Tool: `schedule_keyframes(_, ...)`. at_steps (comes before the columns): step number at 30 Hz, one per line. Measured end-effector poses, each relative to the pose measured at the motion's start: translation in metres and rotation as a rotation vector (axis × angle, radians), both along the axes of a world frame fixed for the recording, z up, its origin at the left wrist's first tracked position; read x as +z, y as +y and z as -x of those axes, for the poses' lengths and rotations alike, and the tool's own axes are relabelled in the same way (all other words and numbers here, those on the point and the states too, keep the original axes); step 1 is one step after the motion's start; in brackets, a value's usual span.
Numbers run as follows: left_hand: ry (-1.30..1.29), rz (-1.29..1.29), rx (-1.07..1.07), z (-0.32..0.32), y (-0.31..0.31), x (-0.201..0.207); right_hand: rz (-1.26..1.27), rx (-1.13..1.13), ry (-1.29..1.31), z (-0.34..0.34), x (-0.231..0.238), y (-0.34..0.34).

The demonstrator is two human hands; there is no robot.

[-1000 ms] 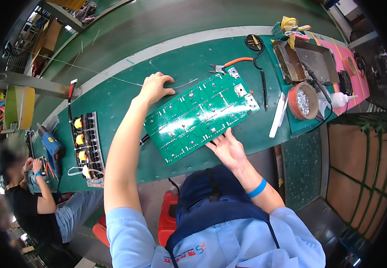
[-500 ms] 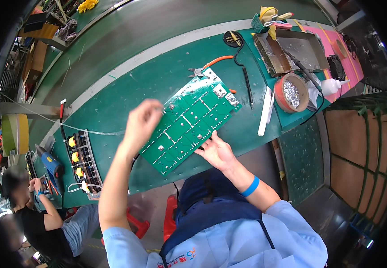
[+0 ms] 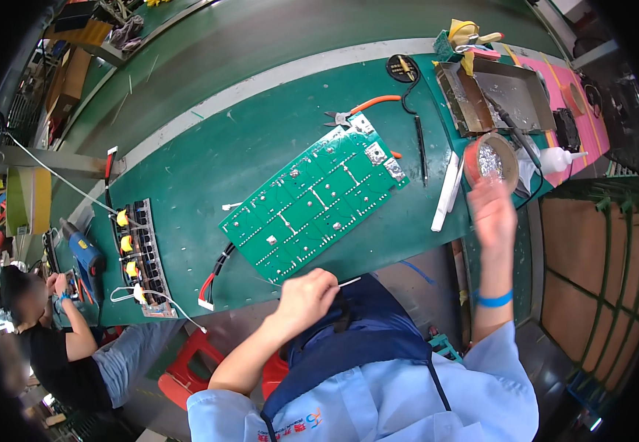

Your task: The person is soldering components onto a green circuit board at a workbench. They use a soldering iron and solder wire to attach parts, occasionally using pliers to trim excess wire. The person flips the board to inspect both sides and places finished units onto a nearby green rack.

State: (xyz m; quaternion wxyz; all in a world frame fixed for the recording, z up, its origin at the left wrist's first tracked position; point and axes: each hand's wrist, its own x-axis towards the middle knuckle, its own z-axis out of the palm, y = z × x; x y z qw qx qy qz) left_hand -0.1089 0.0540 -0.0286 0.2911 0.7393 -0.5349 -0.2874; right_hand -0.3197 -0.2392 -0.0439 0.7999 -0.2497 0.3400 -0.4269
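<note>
A green circuit board (image 3: 301, 214) lies slantwise on the green bench, its solder joints facing up. Below its near corner, my left hand (image 3: 306, 298) is closed, and a thin whitish strand (image 3: 349, 281) sticks out from its fingers; whether it is wire or a stick I cannot make out. My right hand (image 3: 494, 214) is smeared by motion in front of the round reddish bowl (image 3: 472, 163) of silvery bits, apart from the board. The soldering iron (image 3: 512, 124) lies just beyond, across the edge of a metal tray (image 3: 458, 99).
Orange-handled cutters (image 3: 340, 118) touch the board's far edge, with a black pen-like tool (image 3: 422, 151) to its right. White strips (image 3: 446, 193) and a white squeeze bottle (image 3: 556, 159) are farther right. A component assembly (image 3: 140, 254) and a blue heat gun (image 3: 83, 258) lie left, near a seated co-worker (image 3: 54, 346).
My left hand has gone from the board's upper left side to below its near corner. My right hand has let go of the board and moved right to the bowl. The board now lies flat.
</note>
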Motion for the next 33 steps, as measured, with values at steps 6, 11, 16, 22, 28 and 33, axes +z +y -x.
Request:
schedule_keyframes(6, 0.379, -0.148, -0.022, 0.027, -0.004, -0.009, -0.217, -0.021, -0.447, 0.070, -0.027, -0.162)
schedule_keyframes(11, 0.140, 0.034, 0.251, 0.005, -0.011, 0.003, -0.189, -0.091, -0.335, 0.085, -0.040, -0.195)
schedule_keyframes(16, -0.132, 0.140, 0.416, -0.020, -0.015, -0.004, 0.105, -0.272, 0.045, 0.066, -0.021, -0.167)
schedule_keyframes(22, -0.260, 0.195, 0.426, -0.026, -0.031, -0.007, 0.353, -0.274, 0.175, 0.029, 0.014, -0.124)
schedule_keyframes(28, -0.249, 0.201, 0.488, -0.020, -0.036, -0.020, 0.610, -0.113, 0.177, 0.007, 0.003, -0.051)
schedule_keyframes(33, -0.222, 0.195, 0.515, -0.021, -0.038, -0.021, 1.083, 0.259, 0.555, -0.044, 0.033, 0.074)
